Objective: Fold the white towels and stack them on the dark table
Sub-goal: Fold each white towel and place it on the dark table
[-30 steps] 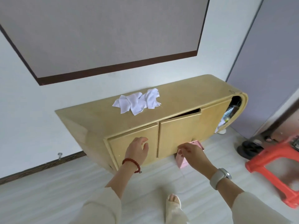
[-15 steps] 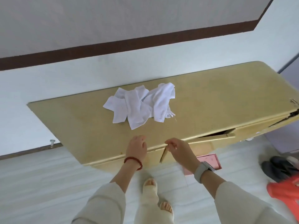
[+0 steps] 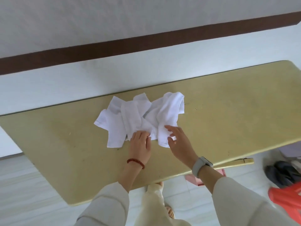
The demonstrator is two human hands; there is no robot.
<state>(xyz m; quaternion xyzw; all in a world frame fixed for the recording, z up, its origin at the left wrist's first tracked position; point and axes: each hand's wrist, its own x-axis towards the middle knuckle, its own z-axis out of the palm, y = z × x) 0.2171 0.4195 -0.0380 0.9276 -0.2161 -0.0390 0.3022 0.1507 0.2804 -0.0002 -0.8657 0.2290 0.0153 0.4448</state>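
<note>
On cabinet top (image 3: 228, 111), both hands (image 3: 140, 144) at towels' (image 3: 140, 118) near edge

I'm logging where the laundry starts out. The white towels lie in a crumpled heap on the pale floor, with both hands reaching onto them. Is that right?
Not quite. In the head view the white towels lie crumpled on the yellow cabinet top, not on the floor. The rest holds: the left hand and right hand both reach onto the heap's near edge.

towels (image 3: 140, 118): plain white
cabinet top (image 3: 228, 111): pale yellow wood tone
wall band (image 3: 146, 41): dark brown
bracelet (image 3: 136, 162): red beads
watch (image 3: 201, 166): grey
sleeves (image 3: 104, 204): cream
stool (image 3: 288, 199): orange-red
box on floor (image 3: 195, 179): pink
</note>
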